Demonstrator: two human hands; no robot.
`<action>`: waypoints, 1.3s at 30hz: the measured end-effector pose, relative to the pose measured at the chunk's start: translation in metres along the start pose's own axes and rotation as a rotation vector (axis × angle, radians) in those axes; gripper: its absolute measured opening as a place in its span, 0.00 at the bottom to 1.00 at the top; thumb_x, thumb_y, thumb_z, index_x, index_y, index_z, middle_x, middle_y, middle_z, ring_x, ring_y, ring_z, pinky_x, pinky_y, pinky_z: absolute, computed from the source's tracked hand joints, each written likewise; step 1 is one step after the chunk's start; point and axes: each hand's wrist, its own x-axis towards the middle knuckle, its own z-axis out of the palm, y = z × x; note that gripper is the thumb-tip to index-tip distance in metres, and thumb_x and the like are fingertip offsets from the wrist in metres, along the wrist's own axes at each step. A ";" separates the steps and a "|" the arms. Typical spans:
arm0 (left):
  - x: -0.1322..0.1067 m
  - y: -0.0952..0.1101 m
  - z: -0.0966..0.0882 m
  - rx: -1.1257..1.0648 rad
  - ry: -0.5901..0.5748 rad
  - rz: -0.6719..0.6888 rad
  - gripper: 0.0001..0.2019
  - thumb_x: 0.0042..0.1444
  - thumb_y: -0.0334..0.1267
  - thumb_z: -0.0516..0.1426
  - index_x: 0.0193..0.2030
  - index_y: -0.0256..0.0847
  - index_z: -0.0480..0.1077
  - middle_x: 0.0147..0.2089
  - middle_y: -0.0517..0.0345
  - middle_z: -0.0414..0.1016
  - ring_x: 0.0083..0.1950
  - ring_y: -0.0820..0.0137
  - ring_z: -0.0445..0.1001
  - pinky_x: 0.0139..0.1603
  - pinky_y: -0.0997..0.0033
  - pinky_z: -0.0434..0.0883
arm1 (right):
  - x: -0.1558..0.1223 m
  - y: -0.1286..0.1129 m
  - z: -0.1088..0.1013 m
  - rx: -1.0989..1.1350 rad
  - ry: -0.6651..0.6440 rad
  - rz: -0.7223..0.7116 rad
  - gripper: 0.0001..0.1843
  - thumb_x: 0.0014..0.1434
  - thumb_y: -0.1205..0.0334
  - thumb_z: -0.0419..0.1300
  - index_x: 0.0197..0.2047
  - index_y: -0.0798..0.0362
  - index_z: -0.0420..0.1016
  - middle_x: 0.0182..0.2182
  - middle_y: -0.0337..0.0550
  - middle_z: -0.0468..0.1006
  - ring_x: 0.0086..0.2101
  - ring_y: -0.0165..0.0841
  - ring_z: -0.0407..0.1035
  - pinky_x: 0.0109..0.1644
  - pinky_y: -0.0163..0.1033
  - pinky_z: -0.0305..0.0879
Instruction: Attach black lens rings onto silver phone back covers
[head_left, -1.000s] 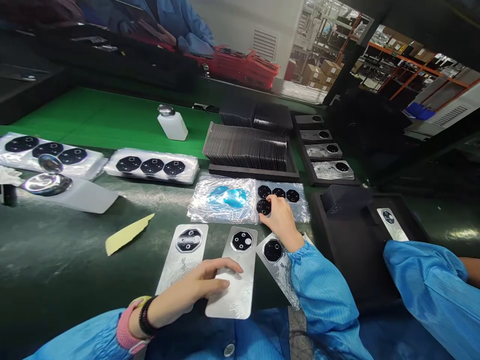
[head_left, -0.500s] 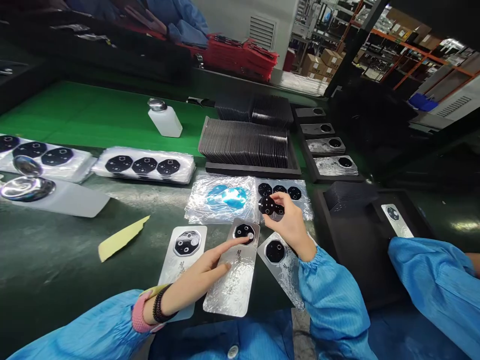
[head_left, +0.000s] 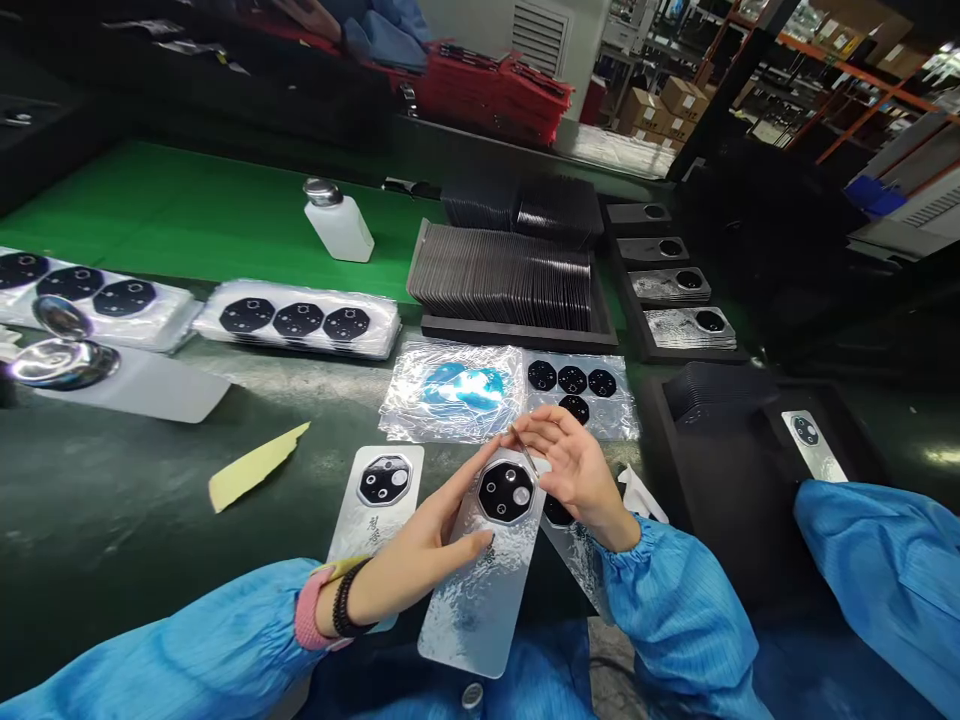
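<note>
My left hand point(head_left: 424, 545) grips a silver phone back cover point(head_left: 480, 615) by its left side, thumb on its face and fingers along the upper edge. The cover is tilted up off the bench, its black octagonal camera area facing me. At its top right corner, my right hand point(head_left: 576, 472) pinches a thin dark lens sticker point(head_left: 525, 450), turned nearly edge-on, between thumb and fingers. A second phone back cover point(head_left: 367, 525) lies to the left. Another cover point(head_left: 574, 550) lies partly under my right wrist. Behind my hands is a clear sheet point(head_left: 622, 415) carrying several black octagonal stickers.
Beside that sheet lies shiny plastic film point(head_left: 409, 400) with blue patches. Further back stand a rack of thin dark plates point(head_left: 502, 270) and a white pump bottle point(head_left: 341, 225). Yellow paper point(head_left: 255, 470) lies left. A co-worker's blue sleeve point(head_left: 877, 550) reaches in at right.
The middle cover has been lifted and tilted by my left hand, which earlier pointed at its camera area. My right hand has brought the octagonal sticker from the sheet to the cover's top corner.
</note>
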 end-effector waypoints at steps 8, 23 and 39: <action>0.015 0.019 -0.001 0.108 0.107 -0.064 0.24 0.54 0.44 0.57 0.57 0.40 0.66 0.62 0.50 0.69 0.63 0.55 0.64 0.64 0.60 0.60 | -0.008 -0.015 -0.015 -0.626 0.019 -0.377 0.34 0.55 0.67 0.61 0.62 0.46 0.53 0.51 0.47 0.73 0.53 0.37 0.69 0.61 0.49 0.66; 0.022 0.037 -0.003 0.291 0.194 -0.057 0.11 0.54 0.48 0.52 0.29 0.43 0.65 0.27 0.63 0.63 0.29 0.69 0.61 0.33 0.70 0.61 | -0.016 -0.022 -0.008 -0.895 -0.161 -0.499 0.45 0.60 0.70 0.56 0.70 0.43 0.31 0.52 0.47 0.74 0.52 0.37 0.70 0.57 0.48 0.69; 0.018 0.041 0.000 0.282 0.188 -0.074 0.10 0.54 0.46 0.51 0.31 0.42 0.66 0.31 0.59 0.68 0.34 0.66 0.67 0.36 0.68 0.64 | -0.011 -0.038 -0.008 -0.442 0.174 -0.020 0.05 0.51 0.59 0.66 0.29 0.50 0.77 0.24 0.37 0.79 0.27 0.31 0.73 0.33 0.38 0.71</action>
